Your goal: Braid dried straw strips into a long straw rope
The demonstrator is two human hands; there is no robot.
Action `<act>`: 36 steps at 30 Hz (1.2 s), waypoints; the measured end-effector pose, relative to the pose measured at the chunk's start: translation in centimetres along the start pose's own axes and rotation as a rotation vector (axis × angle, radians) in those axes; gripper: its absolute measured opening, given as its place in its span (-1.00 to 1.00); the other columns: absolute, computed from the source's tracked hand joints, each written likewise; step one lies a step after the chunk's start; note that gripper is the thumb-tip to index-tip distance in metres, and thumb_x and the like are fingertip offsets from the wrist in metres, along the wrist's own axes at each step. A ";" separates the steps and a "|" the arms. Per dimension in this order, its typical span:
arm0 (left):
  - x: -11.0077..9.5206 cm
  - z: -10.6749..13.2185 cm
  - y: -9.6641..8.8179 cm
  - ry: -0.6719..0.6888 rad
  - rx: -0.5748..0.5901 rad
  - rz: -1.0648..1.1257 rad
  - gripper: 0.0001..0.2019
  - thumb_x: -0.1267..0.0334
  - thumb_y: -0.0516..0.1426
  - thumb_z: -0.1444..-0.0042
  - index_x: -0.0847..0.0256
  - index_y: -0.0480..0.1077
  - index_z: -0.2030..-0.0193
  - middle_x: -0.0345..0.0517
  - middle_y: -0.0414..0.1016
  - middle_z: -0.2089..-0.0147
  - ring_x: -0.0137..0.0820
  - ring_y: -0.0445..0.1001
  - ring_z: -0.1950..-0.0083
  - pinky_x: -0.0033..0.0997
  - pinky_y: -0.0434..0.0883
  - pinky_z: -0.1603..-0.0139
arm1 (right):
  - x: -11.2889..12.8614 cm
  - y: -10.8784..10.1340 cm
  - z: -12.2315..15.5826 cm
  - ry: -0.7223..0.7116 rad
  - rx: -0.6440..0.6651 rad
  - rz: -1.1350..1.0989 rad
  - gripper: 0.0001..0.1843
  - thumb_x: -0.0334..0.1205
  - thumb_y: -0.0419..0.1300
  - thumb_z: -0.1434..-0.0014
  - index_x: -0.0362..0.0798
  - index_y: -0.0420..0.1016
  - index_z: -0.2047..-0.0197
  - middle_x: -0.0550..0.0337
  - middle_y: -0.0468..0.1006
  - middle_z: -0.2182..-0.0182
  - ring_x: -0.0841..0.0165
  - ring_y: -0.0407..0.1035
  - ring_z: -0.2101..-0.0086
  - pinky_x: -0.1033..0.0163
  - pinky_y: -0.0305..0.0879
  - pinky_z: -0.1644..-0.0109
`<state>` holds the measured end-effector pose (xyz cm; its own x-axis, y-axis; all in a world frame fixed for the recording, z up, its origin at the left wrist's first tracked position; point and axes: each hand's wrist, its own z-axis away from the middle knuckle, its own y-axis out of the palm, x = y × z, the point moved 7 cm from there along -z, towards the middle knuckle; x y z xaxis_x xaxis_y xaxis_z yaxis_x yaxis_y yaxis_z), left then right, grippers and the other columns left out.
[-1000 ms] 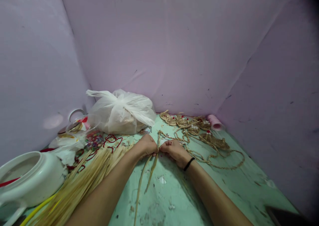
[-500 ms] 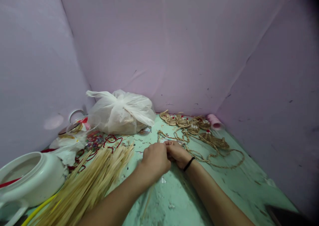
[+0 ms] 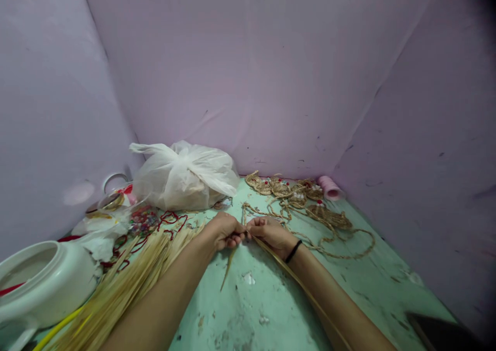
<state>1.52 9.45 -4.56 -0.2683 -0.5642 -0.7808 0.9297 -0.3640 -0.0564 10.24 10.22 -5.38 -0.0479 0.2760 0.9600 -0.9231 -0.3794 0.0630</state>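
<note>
- Fingers [image 3: 254, 230] of the right hand [image 3: 270, 233] and of the left hand [image 3: 225, 231]: both sets closed, tips meeting in a pinch on the end of a twisted fibre cord [image 3: 244, 214], just above the bench [image 3: 251, 315].
- Near: one loose strand hangs below the left hand; a longer one runs from the right hand down along and across the right forearm to the bottom of view.
- Working room: a wedge of scuffed green bench shows between the forearms, with pale flecks. More bench surface shows right of the right forearm, as far as the right wall.
- Near right corner: dark object [image 3: 434, 333], cut by the view's edge; too dark to identify.
- Near left: straw bundle [image 3: 127, 294], partly hidden by the left forearm, limits room on that side. Yellow tube [image 3: 58, 331] and white pot [image 3: 73, 284] lie beyond its left edge.
- Mid: red yarn [image 3: 170, 219] past the straw tips; beads [image 3: 143, 221] beside it. The cord leads right into loose loops behind the right hand.
- Far: tied plastic bag [image 3: 186, 180] at left, woven ornaments [image 3: 281, 187] at centre right, pink spool [image 3: 330, 188] in the corner, all close to the back wall [image 3: 248, 82].
</note>
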 end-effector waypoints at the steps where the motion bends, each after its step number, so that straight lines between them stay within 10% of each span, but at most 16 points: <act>1: 0.1 -0.1 -0.2 -0.002 -0.018 -0.034 -0.86 0.48 -0.01 0.15 0.37 0.28 0.64 -0.24 0.19 0.76 -0.63 0.08 0.77 -0.62 -0.02 0.76 | 0.0 -0.2 -0.1 -0.022 -0.017 0.073 -0.94 -0.37 0.09 0.26 -0.15 0.31 0.69 0.26 0.36 0.73 0.55 0.14 0.66 0.44 0.03 0.58; 11: -0.6 0.5 -0.4 0.053 -0.165 -0.202 -0.86 0.44 0.03 0.30 0.28 0.15 0.76 -0.31 0.06 0.85 -0.62 -0.03 0.82 -0.58 -0.11 0.77 | 3.3 -1.9 1.6 -0.031 -0.334 0.907 -0.85 -0.31 0.08 0.21 -0.16 0.40 0.69 0.22 0.30 0.77 0.51 0.12 0.67 0.39 -0.08 0.62; 25: 0.1 -0.2 -0.8 0.081 -0.044 -0.115 -0.86 0.38 0.05 0.32 0.27 0.14 0.76 -0.31 0.07 0.81 -0.64 -0.03 0.80 -0.60 -0.19 0.79 | 2.3 0.1 2.0 0.031 -0.124 0.622 -0.88 -0.37 0.07 0.25 -0.14 0.36 0.72 0.22 0.37 0.76 0.53 0.16 0.71 0.44 0.00 0.66; 31: 0.0 -0.4 -0.8 0.114 0.039 -0.076 -0.86 0.33 0.07 0.31 0.26 0.13 0.72 -0.34 0.07 0.78 -0.65 -0.05 0.79 -0.61 -0.21 0.79 | 2.7 -2.0 1.8 0.037 -0.341 0.275 -0.89 -0.36 0.07 0.14 -0.13 0.30 0.65 0.26 0.35 0.73 0.54 0.16 0.70 0.44 0.09 0.62; 36: 0.2 -0.7 -1.0 0.127 0.033 -0.139 -0.89 0.33 0.05 0.32 0.26 0.15 0.71 -0.35 0.06 0.77 -0.66 -0.06 0.79 -0.61 -0.20 0.78 | 1.7 1.0 1.9 0.155 -0.124 0.103 -0.84 -0.43 0.00 0.14 -0.13 0.24 0.69 0.28 0.28 0.77 0.54 0.14 0.72 0.43 0.05 0.64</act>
<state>0.72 10.18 -5.12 -0.3575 -0.4096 -0.8393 0.8767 -0.4568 -0.1505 9.99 8.67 -3.14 -0.1932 0.3774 0.9057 -0.9497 -0.3038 -0.0760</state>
